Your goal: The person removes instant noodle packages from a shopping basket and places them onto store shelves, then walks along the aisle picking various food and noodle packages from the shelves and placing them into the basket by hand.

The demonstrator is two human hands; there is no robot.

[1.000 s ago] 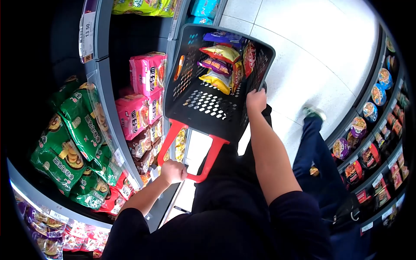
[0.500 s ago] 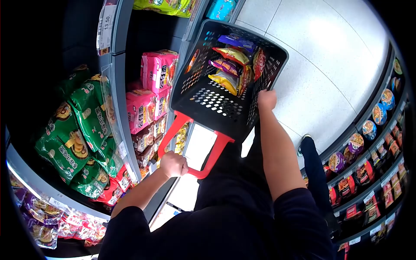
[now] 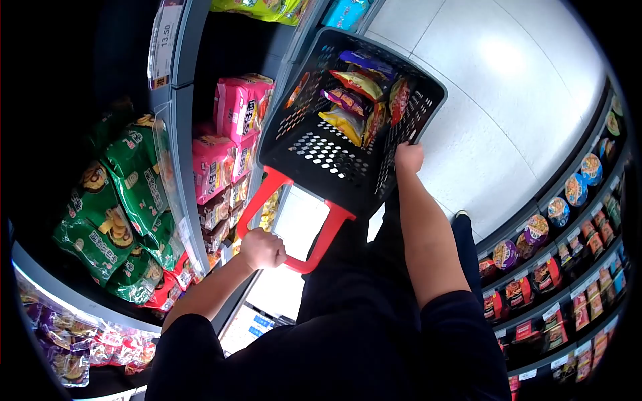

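Note:
A black perforated shopping basket [image 3: 314, 180] hangs tilted in front of me. Its red handle [image 3: 323, 240] points back toward my body, and my left hand [image 3: 263, 249] is closed around the handle's corner. On the basket's right side wall, my right hand [image 3: 409, 158] has its fingers curled in against the holes, partly hidden by the wall. Inside lie several snack bags, among them a yellow bag [image 3: 345, 123], a blue-purple bag [image 3: 368, 65] and a red bag [image 3: 399, 100].
Close on my left stand shelves with pink noodle packs [image 3: 242, 110] and green noodle packs [image 3: 136, 170]. Along the right curves a shelf of cup noodles [image 3: 558, 211] and boxes. Pale floor tiles [image 3: 495, 80] lie ahead. A dark trouser leg [image 3: 466, 247] shows beside my right arm.
The basket and both hands have shifted slightly left in view. The right-hand shelf has swung further into view, and the trouser leg beside my arm has moved left. Both grips look the same.

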